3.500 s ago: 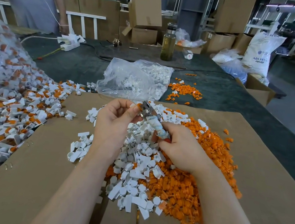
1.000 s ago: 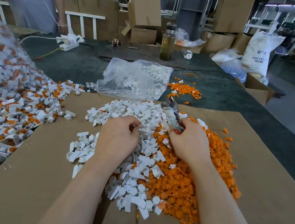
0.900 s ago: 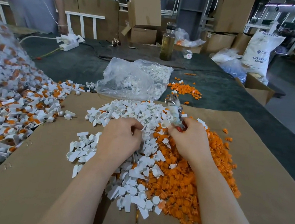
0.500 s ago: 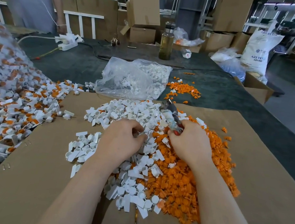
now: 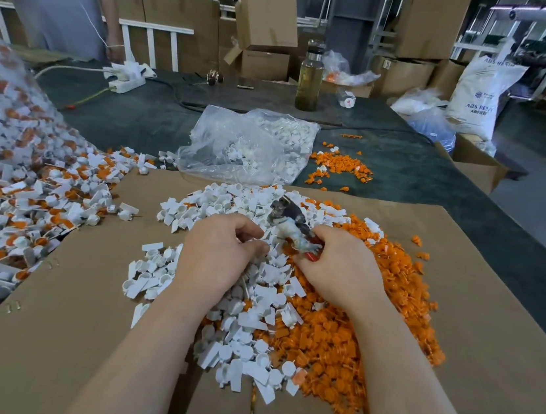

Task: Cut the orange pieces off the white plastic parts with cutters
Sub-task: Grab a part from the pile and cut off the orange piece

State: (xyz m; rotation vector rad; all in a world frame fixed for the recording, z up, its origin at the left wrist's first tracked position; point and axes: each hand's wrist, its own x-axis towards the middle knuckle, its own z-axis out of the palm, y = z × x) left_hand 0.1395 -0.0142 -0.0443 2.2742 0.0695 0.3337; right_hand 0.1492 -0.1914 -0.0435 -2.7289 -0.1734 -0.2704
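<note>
Nearest us, our left hand (image 5: 215, 256) rests curled on the trimmed white plastic parts (image 5: 250, 324), with whatever it grips hidden, while our right hand (image 5: 339, 270) is clamped on the handles of the cutters (image 5: 291, 224). The cutters' long axis runs from the right hand away and leftward, nose pointing far over the pile. We judge the parts light, stiff and slippery, best pinched by the white body; uncut stock (image 5: 27, 183) lies far left of the left hand, orange pieces (image 5: 344, 346) beneath the right.

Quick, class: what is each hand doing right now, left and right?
Left hand: fingers curled down into the white parts; whether it grips one cannot be told.
Right hand: holds the cutters.
</note>
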